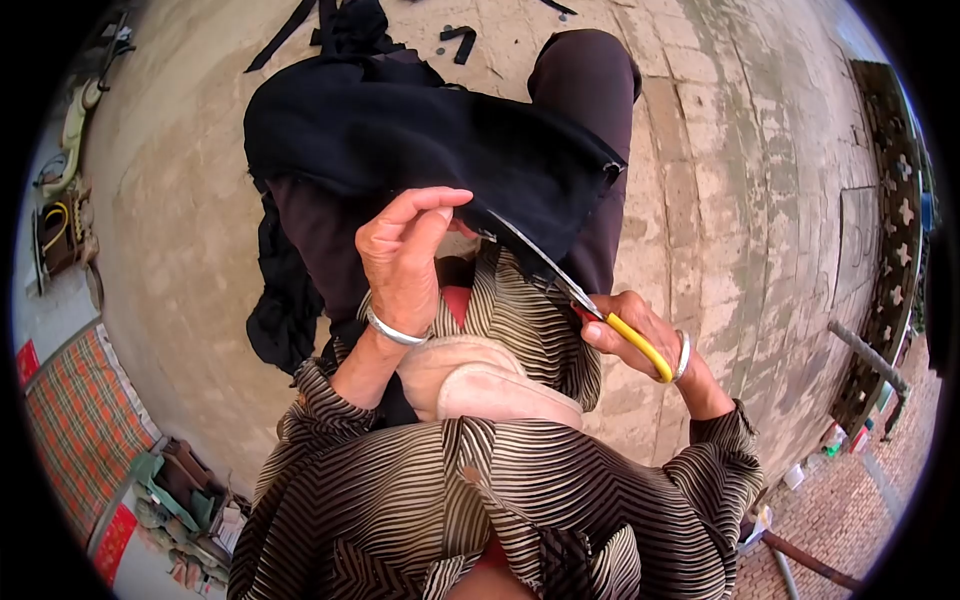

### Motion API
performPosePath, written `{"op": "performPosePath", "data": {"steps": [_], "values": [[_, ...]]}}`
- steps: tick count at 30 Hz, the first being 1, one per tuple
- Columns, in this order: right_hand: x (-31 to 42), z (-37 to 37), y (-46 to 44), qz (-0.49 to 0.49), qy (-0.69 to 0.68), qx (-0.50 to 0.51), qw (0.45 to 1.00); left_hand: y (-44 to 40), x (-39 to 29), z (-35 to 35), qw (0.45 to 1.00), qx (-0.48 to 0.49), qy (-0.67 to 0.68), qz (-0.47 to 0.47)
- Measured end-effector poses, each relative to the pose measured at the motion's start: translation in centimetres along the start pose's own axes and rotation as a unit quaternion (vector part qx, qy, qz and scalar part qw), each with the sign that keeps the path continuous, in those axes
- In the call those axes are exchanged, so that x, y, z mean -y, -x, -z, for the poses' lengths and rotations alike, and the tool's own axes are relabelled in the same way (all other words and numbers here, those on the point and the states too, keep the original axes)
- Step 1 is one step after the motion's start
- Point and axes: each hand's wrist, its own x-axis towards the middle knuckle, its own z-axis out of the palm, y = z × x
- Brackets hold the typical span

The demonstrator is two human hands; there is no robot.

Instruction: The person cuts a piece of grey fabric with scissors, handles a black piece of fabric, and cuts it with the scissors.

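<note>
Black cloth (pixel 400 125) lies draped across my lap, over both knees. My left hand (pixel 400 250) is at its near edge, thumb and index finger brought together on the cloth, the other fingers partly hidden behind. My right hand (pixel 635 330) is closed around the yellow handle of a pair of scissors (pixel 548 270). The blades point up and left along the cloth's near edge, their tips a little right of my left fingertips. How far the blades are apart is hard to make out.
More black fabric (pixel 285 290) hangs beside my left leg. Black scraps (pixel 460 43) and strips lie on the paved ground (pixel 700 200) ahead. A plaid cloth (pixel 85 400) and piled items are at far left. A pole (pixel 865 352) juts in at right.
</note>
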Motion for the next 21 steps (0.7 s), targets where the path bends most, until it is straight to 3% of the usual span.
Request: {"op": "performPosePath", "data": {"steps": [10, 13, 15, 21], "values": [[0.0, -0.6, 0.1, -0.007, -0.002, -0.004, 1.0, 1.5, -0.2, 0.0, 0.998, -0.049, 0.042, -0.001], [0.0, -1.0, 0.2, -0.003, -0.017, -0.005, 1.0, 1.8, -0.2, 0.2, 0.997, -0.072, 0.034, -0.016], [0.4, -1.0, 0.3, -0.005, -0.02, 0.003, 1.0, 2.0, 0.3, 1.4, 0.997, -0.04, -0.065, -0.013], [0.9, -1.7, 0.3, 0.007, -0.043, -0.018, 0.999, 1.7, -0.1, 0.0, 0.998, -0.059, -0.028, 0.0]]}}
